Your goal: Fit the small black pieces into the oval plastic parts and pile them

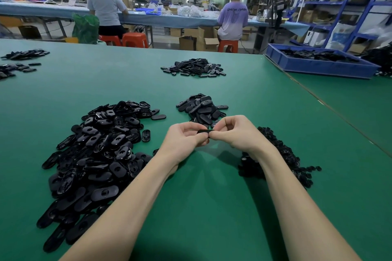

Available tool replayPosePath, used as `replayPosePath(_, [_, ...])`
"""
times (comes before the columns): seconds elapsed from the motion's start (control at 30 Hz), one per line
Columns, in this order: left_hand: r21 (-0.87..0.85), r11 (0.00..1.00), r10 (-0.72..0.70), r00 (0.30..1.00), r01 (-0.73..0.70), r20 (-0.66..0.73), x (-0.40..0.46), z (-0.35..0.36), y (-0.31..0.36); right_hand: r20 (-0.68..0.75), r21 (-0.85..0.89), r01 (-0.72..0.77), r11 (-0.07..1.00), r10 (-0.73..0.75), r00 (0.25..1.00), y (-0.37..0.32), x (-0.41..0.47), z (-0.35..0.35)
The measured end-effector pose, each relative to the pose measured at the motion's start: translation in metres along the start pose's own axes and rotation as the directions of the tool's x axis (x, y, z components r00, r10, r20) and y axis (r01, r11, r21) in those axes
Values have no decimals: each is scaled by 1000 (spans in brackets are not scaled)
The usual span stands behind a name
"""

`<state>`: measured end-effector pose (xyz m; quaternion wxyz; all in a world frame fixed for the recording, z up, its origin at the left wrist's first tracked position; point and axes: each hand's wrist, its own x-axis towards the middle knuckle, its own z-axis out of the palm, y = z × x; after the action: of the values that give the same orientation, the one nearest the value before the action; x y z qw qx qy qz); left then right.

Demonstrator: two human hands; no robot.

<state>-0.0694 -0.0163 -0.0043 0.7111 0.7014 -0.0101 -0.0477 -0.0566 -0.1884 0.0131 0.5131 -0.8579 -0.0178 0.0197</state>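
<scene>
Fingers of the left hand (184,138) and right hand (235,131) are curled round one oval plastic part (204,132), held above the green table (212,207). No writing on it can be read.

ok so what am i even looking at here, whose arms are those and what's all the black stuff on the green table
The one picture comes from a camera worn on a person's head, looking forward and down, so the two bare arms are the wearer's own. There is no robot here.

The left hand and right hand meet over the green table and together pinch one black oval part; whether a small piece is already in it is too small to tell.

On the table lie heaps of black plastic: a big pile of oval parts to the left, a smaller pile just beyond the hands, a heap of small pieces under the right forearm, and more piles farther back. A blue bin of dark parts sits at the far right. Other workers sit at benches behind.
</scene>
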Motion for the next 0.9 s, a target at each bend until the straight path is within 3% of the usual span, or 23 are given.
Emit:
replayPosePath(0.13, [308,924,224,974,-227,46,2,-6,5,27,145,-25,989,21,999,0,-3,-12])
replayPosePath(0.3, [642,662,460,886,-387,59,18,4,6,11,135,-100,986,99,995,4,-7,-32])
replayPosePath(0.43, [816,466,523,850,-342,58,50,28,12,-66,147,-97,984,108,992,9,-6,-41])
replayPosePath(0.67, [969,143,467,877,-199,111,88,54,6,48,43,-124,991,122,991,15,-5,-35])
replayPosePath(0.77, [970,145,490,865,-198,103,91,58,7,86,8,-108,994,107,991,14,-3,-33])
replayPosePath(0.9, [942,246,522,850,-229,70,80,56,7,105,8,-86,996,84,991,13,-3,-31])
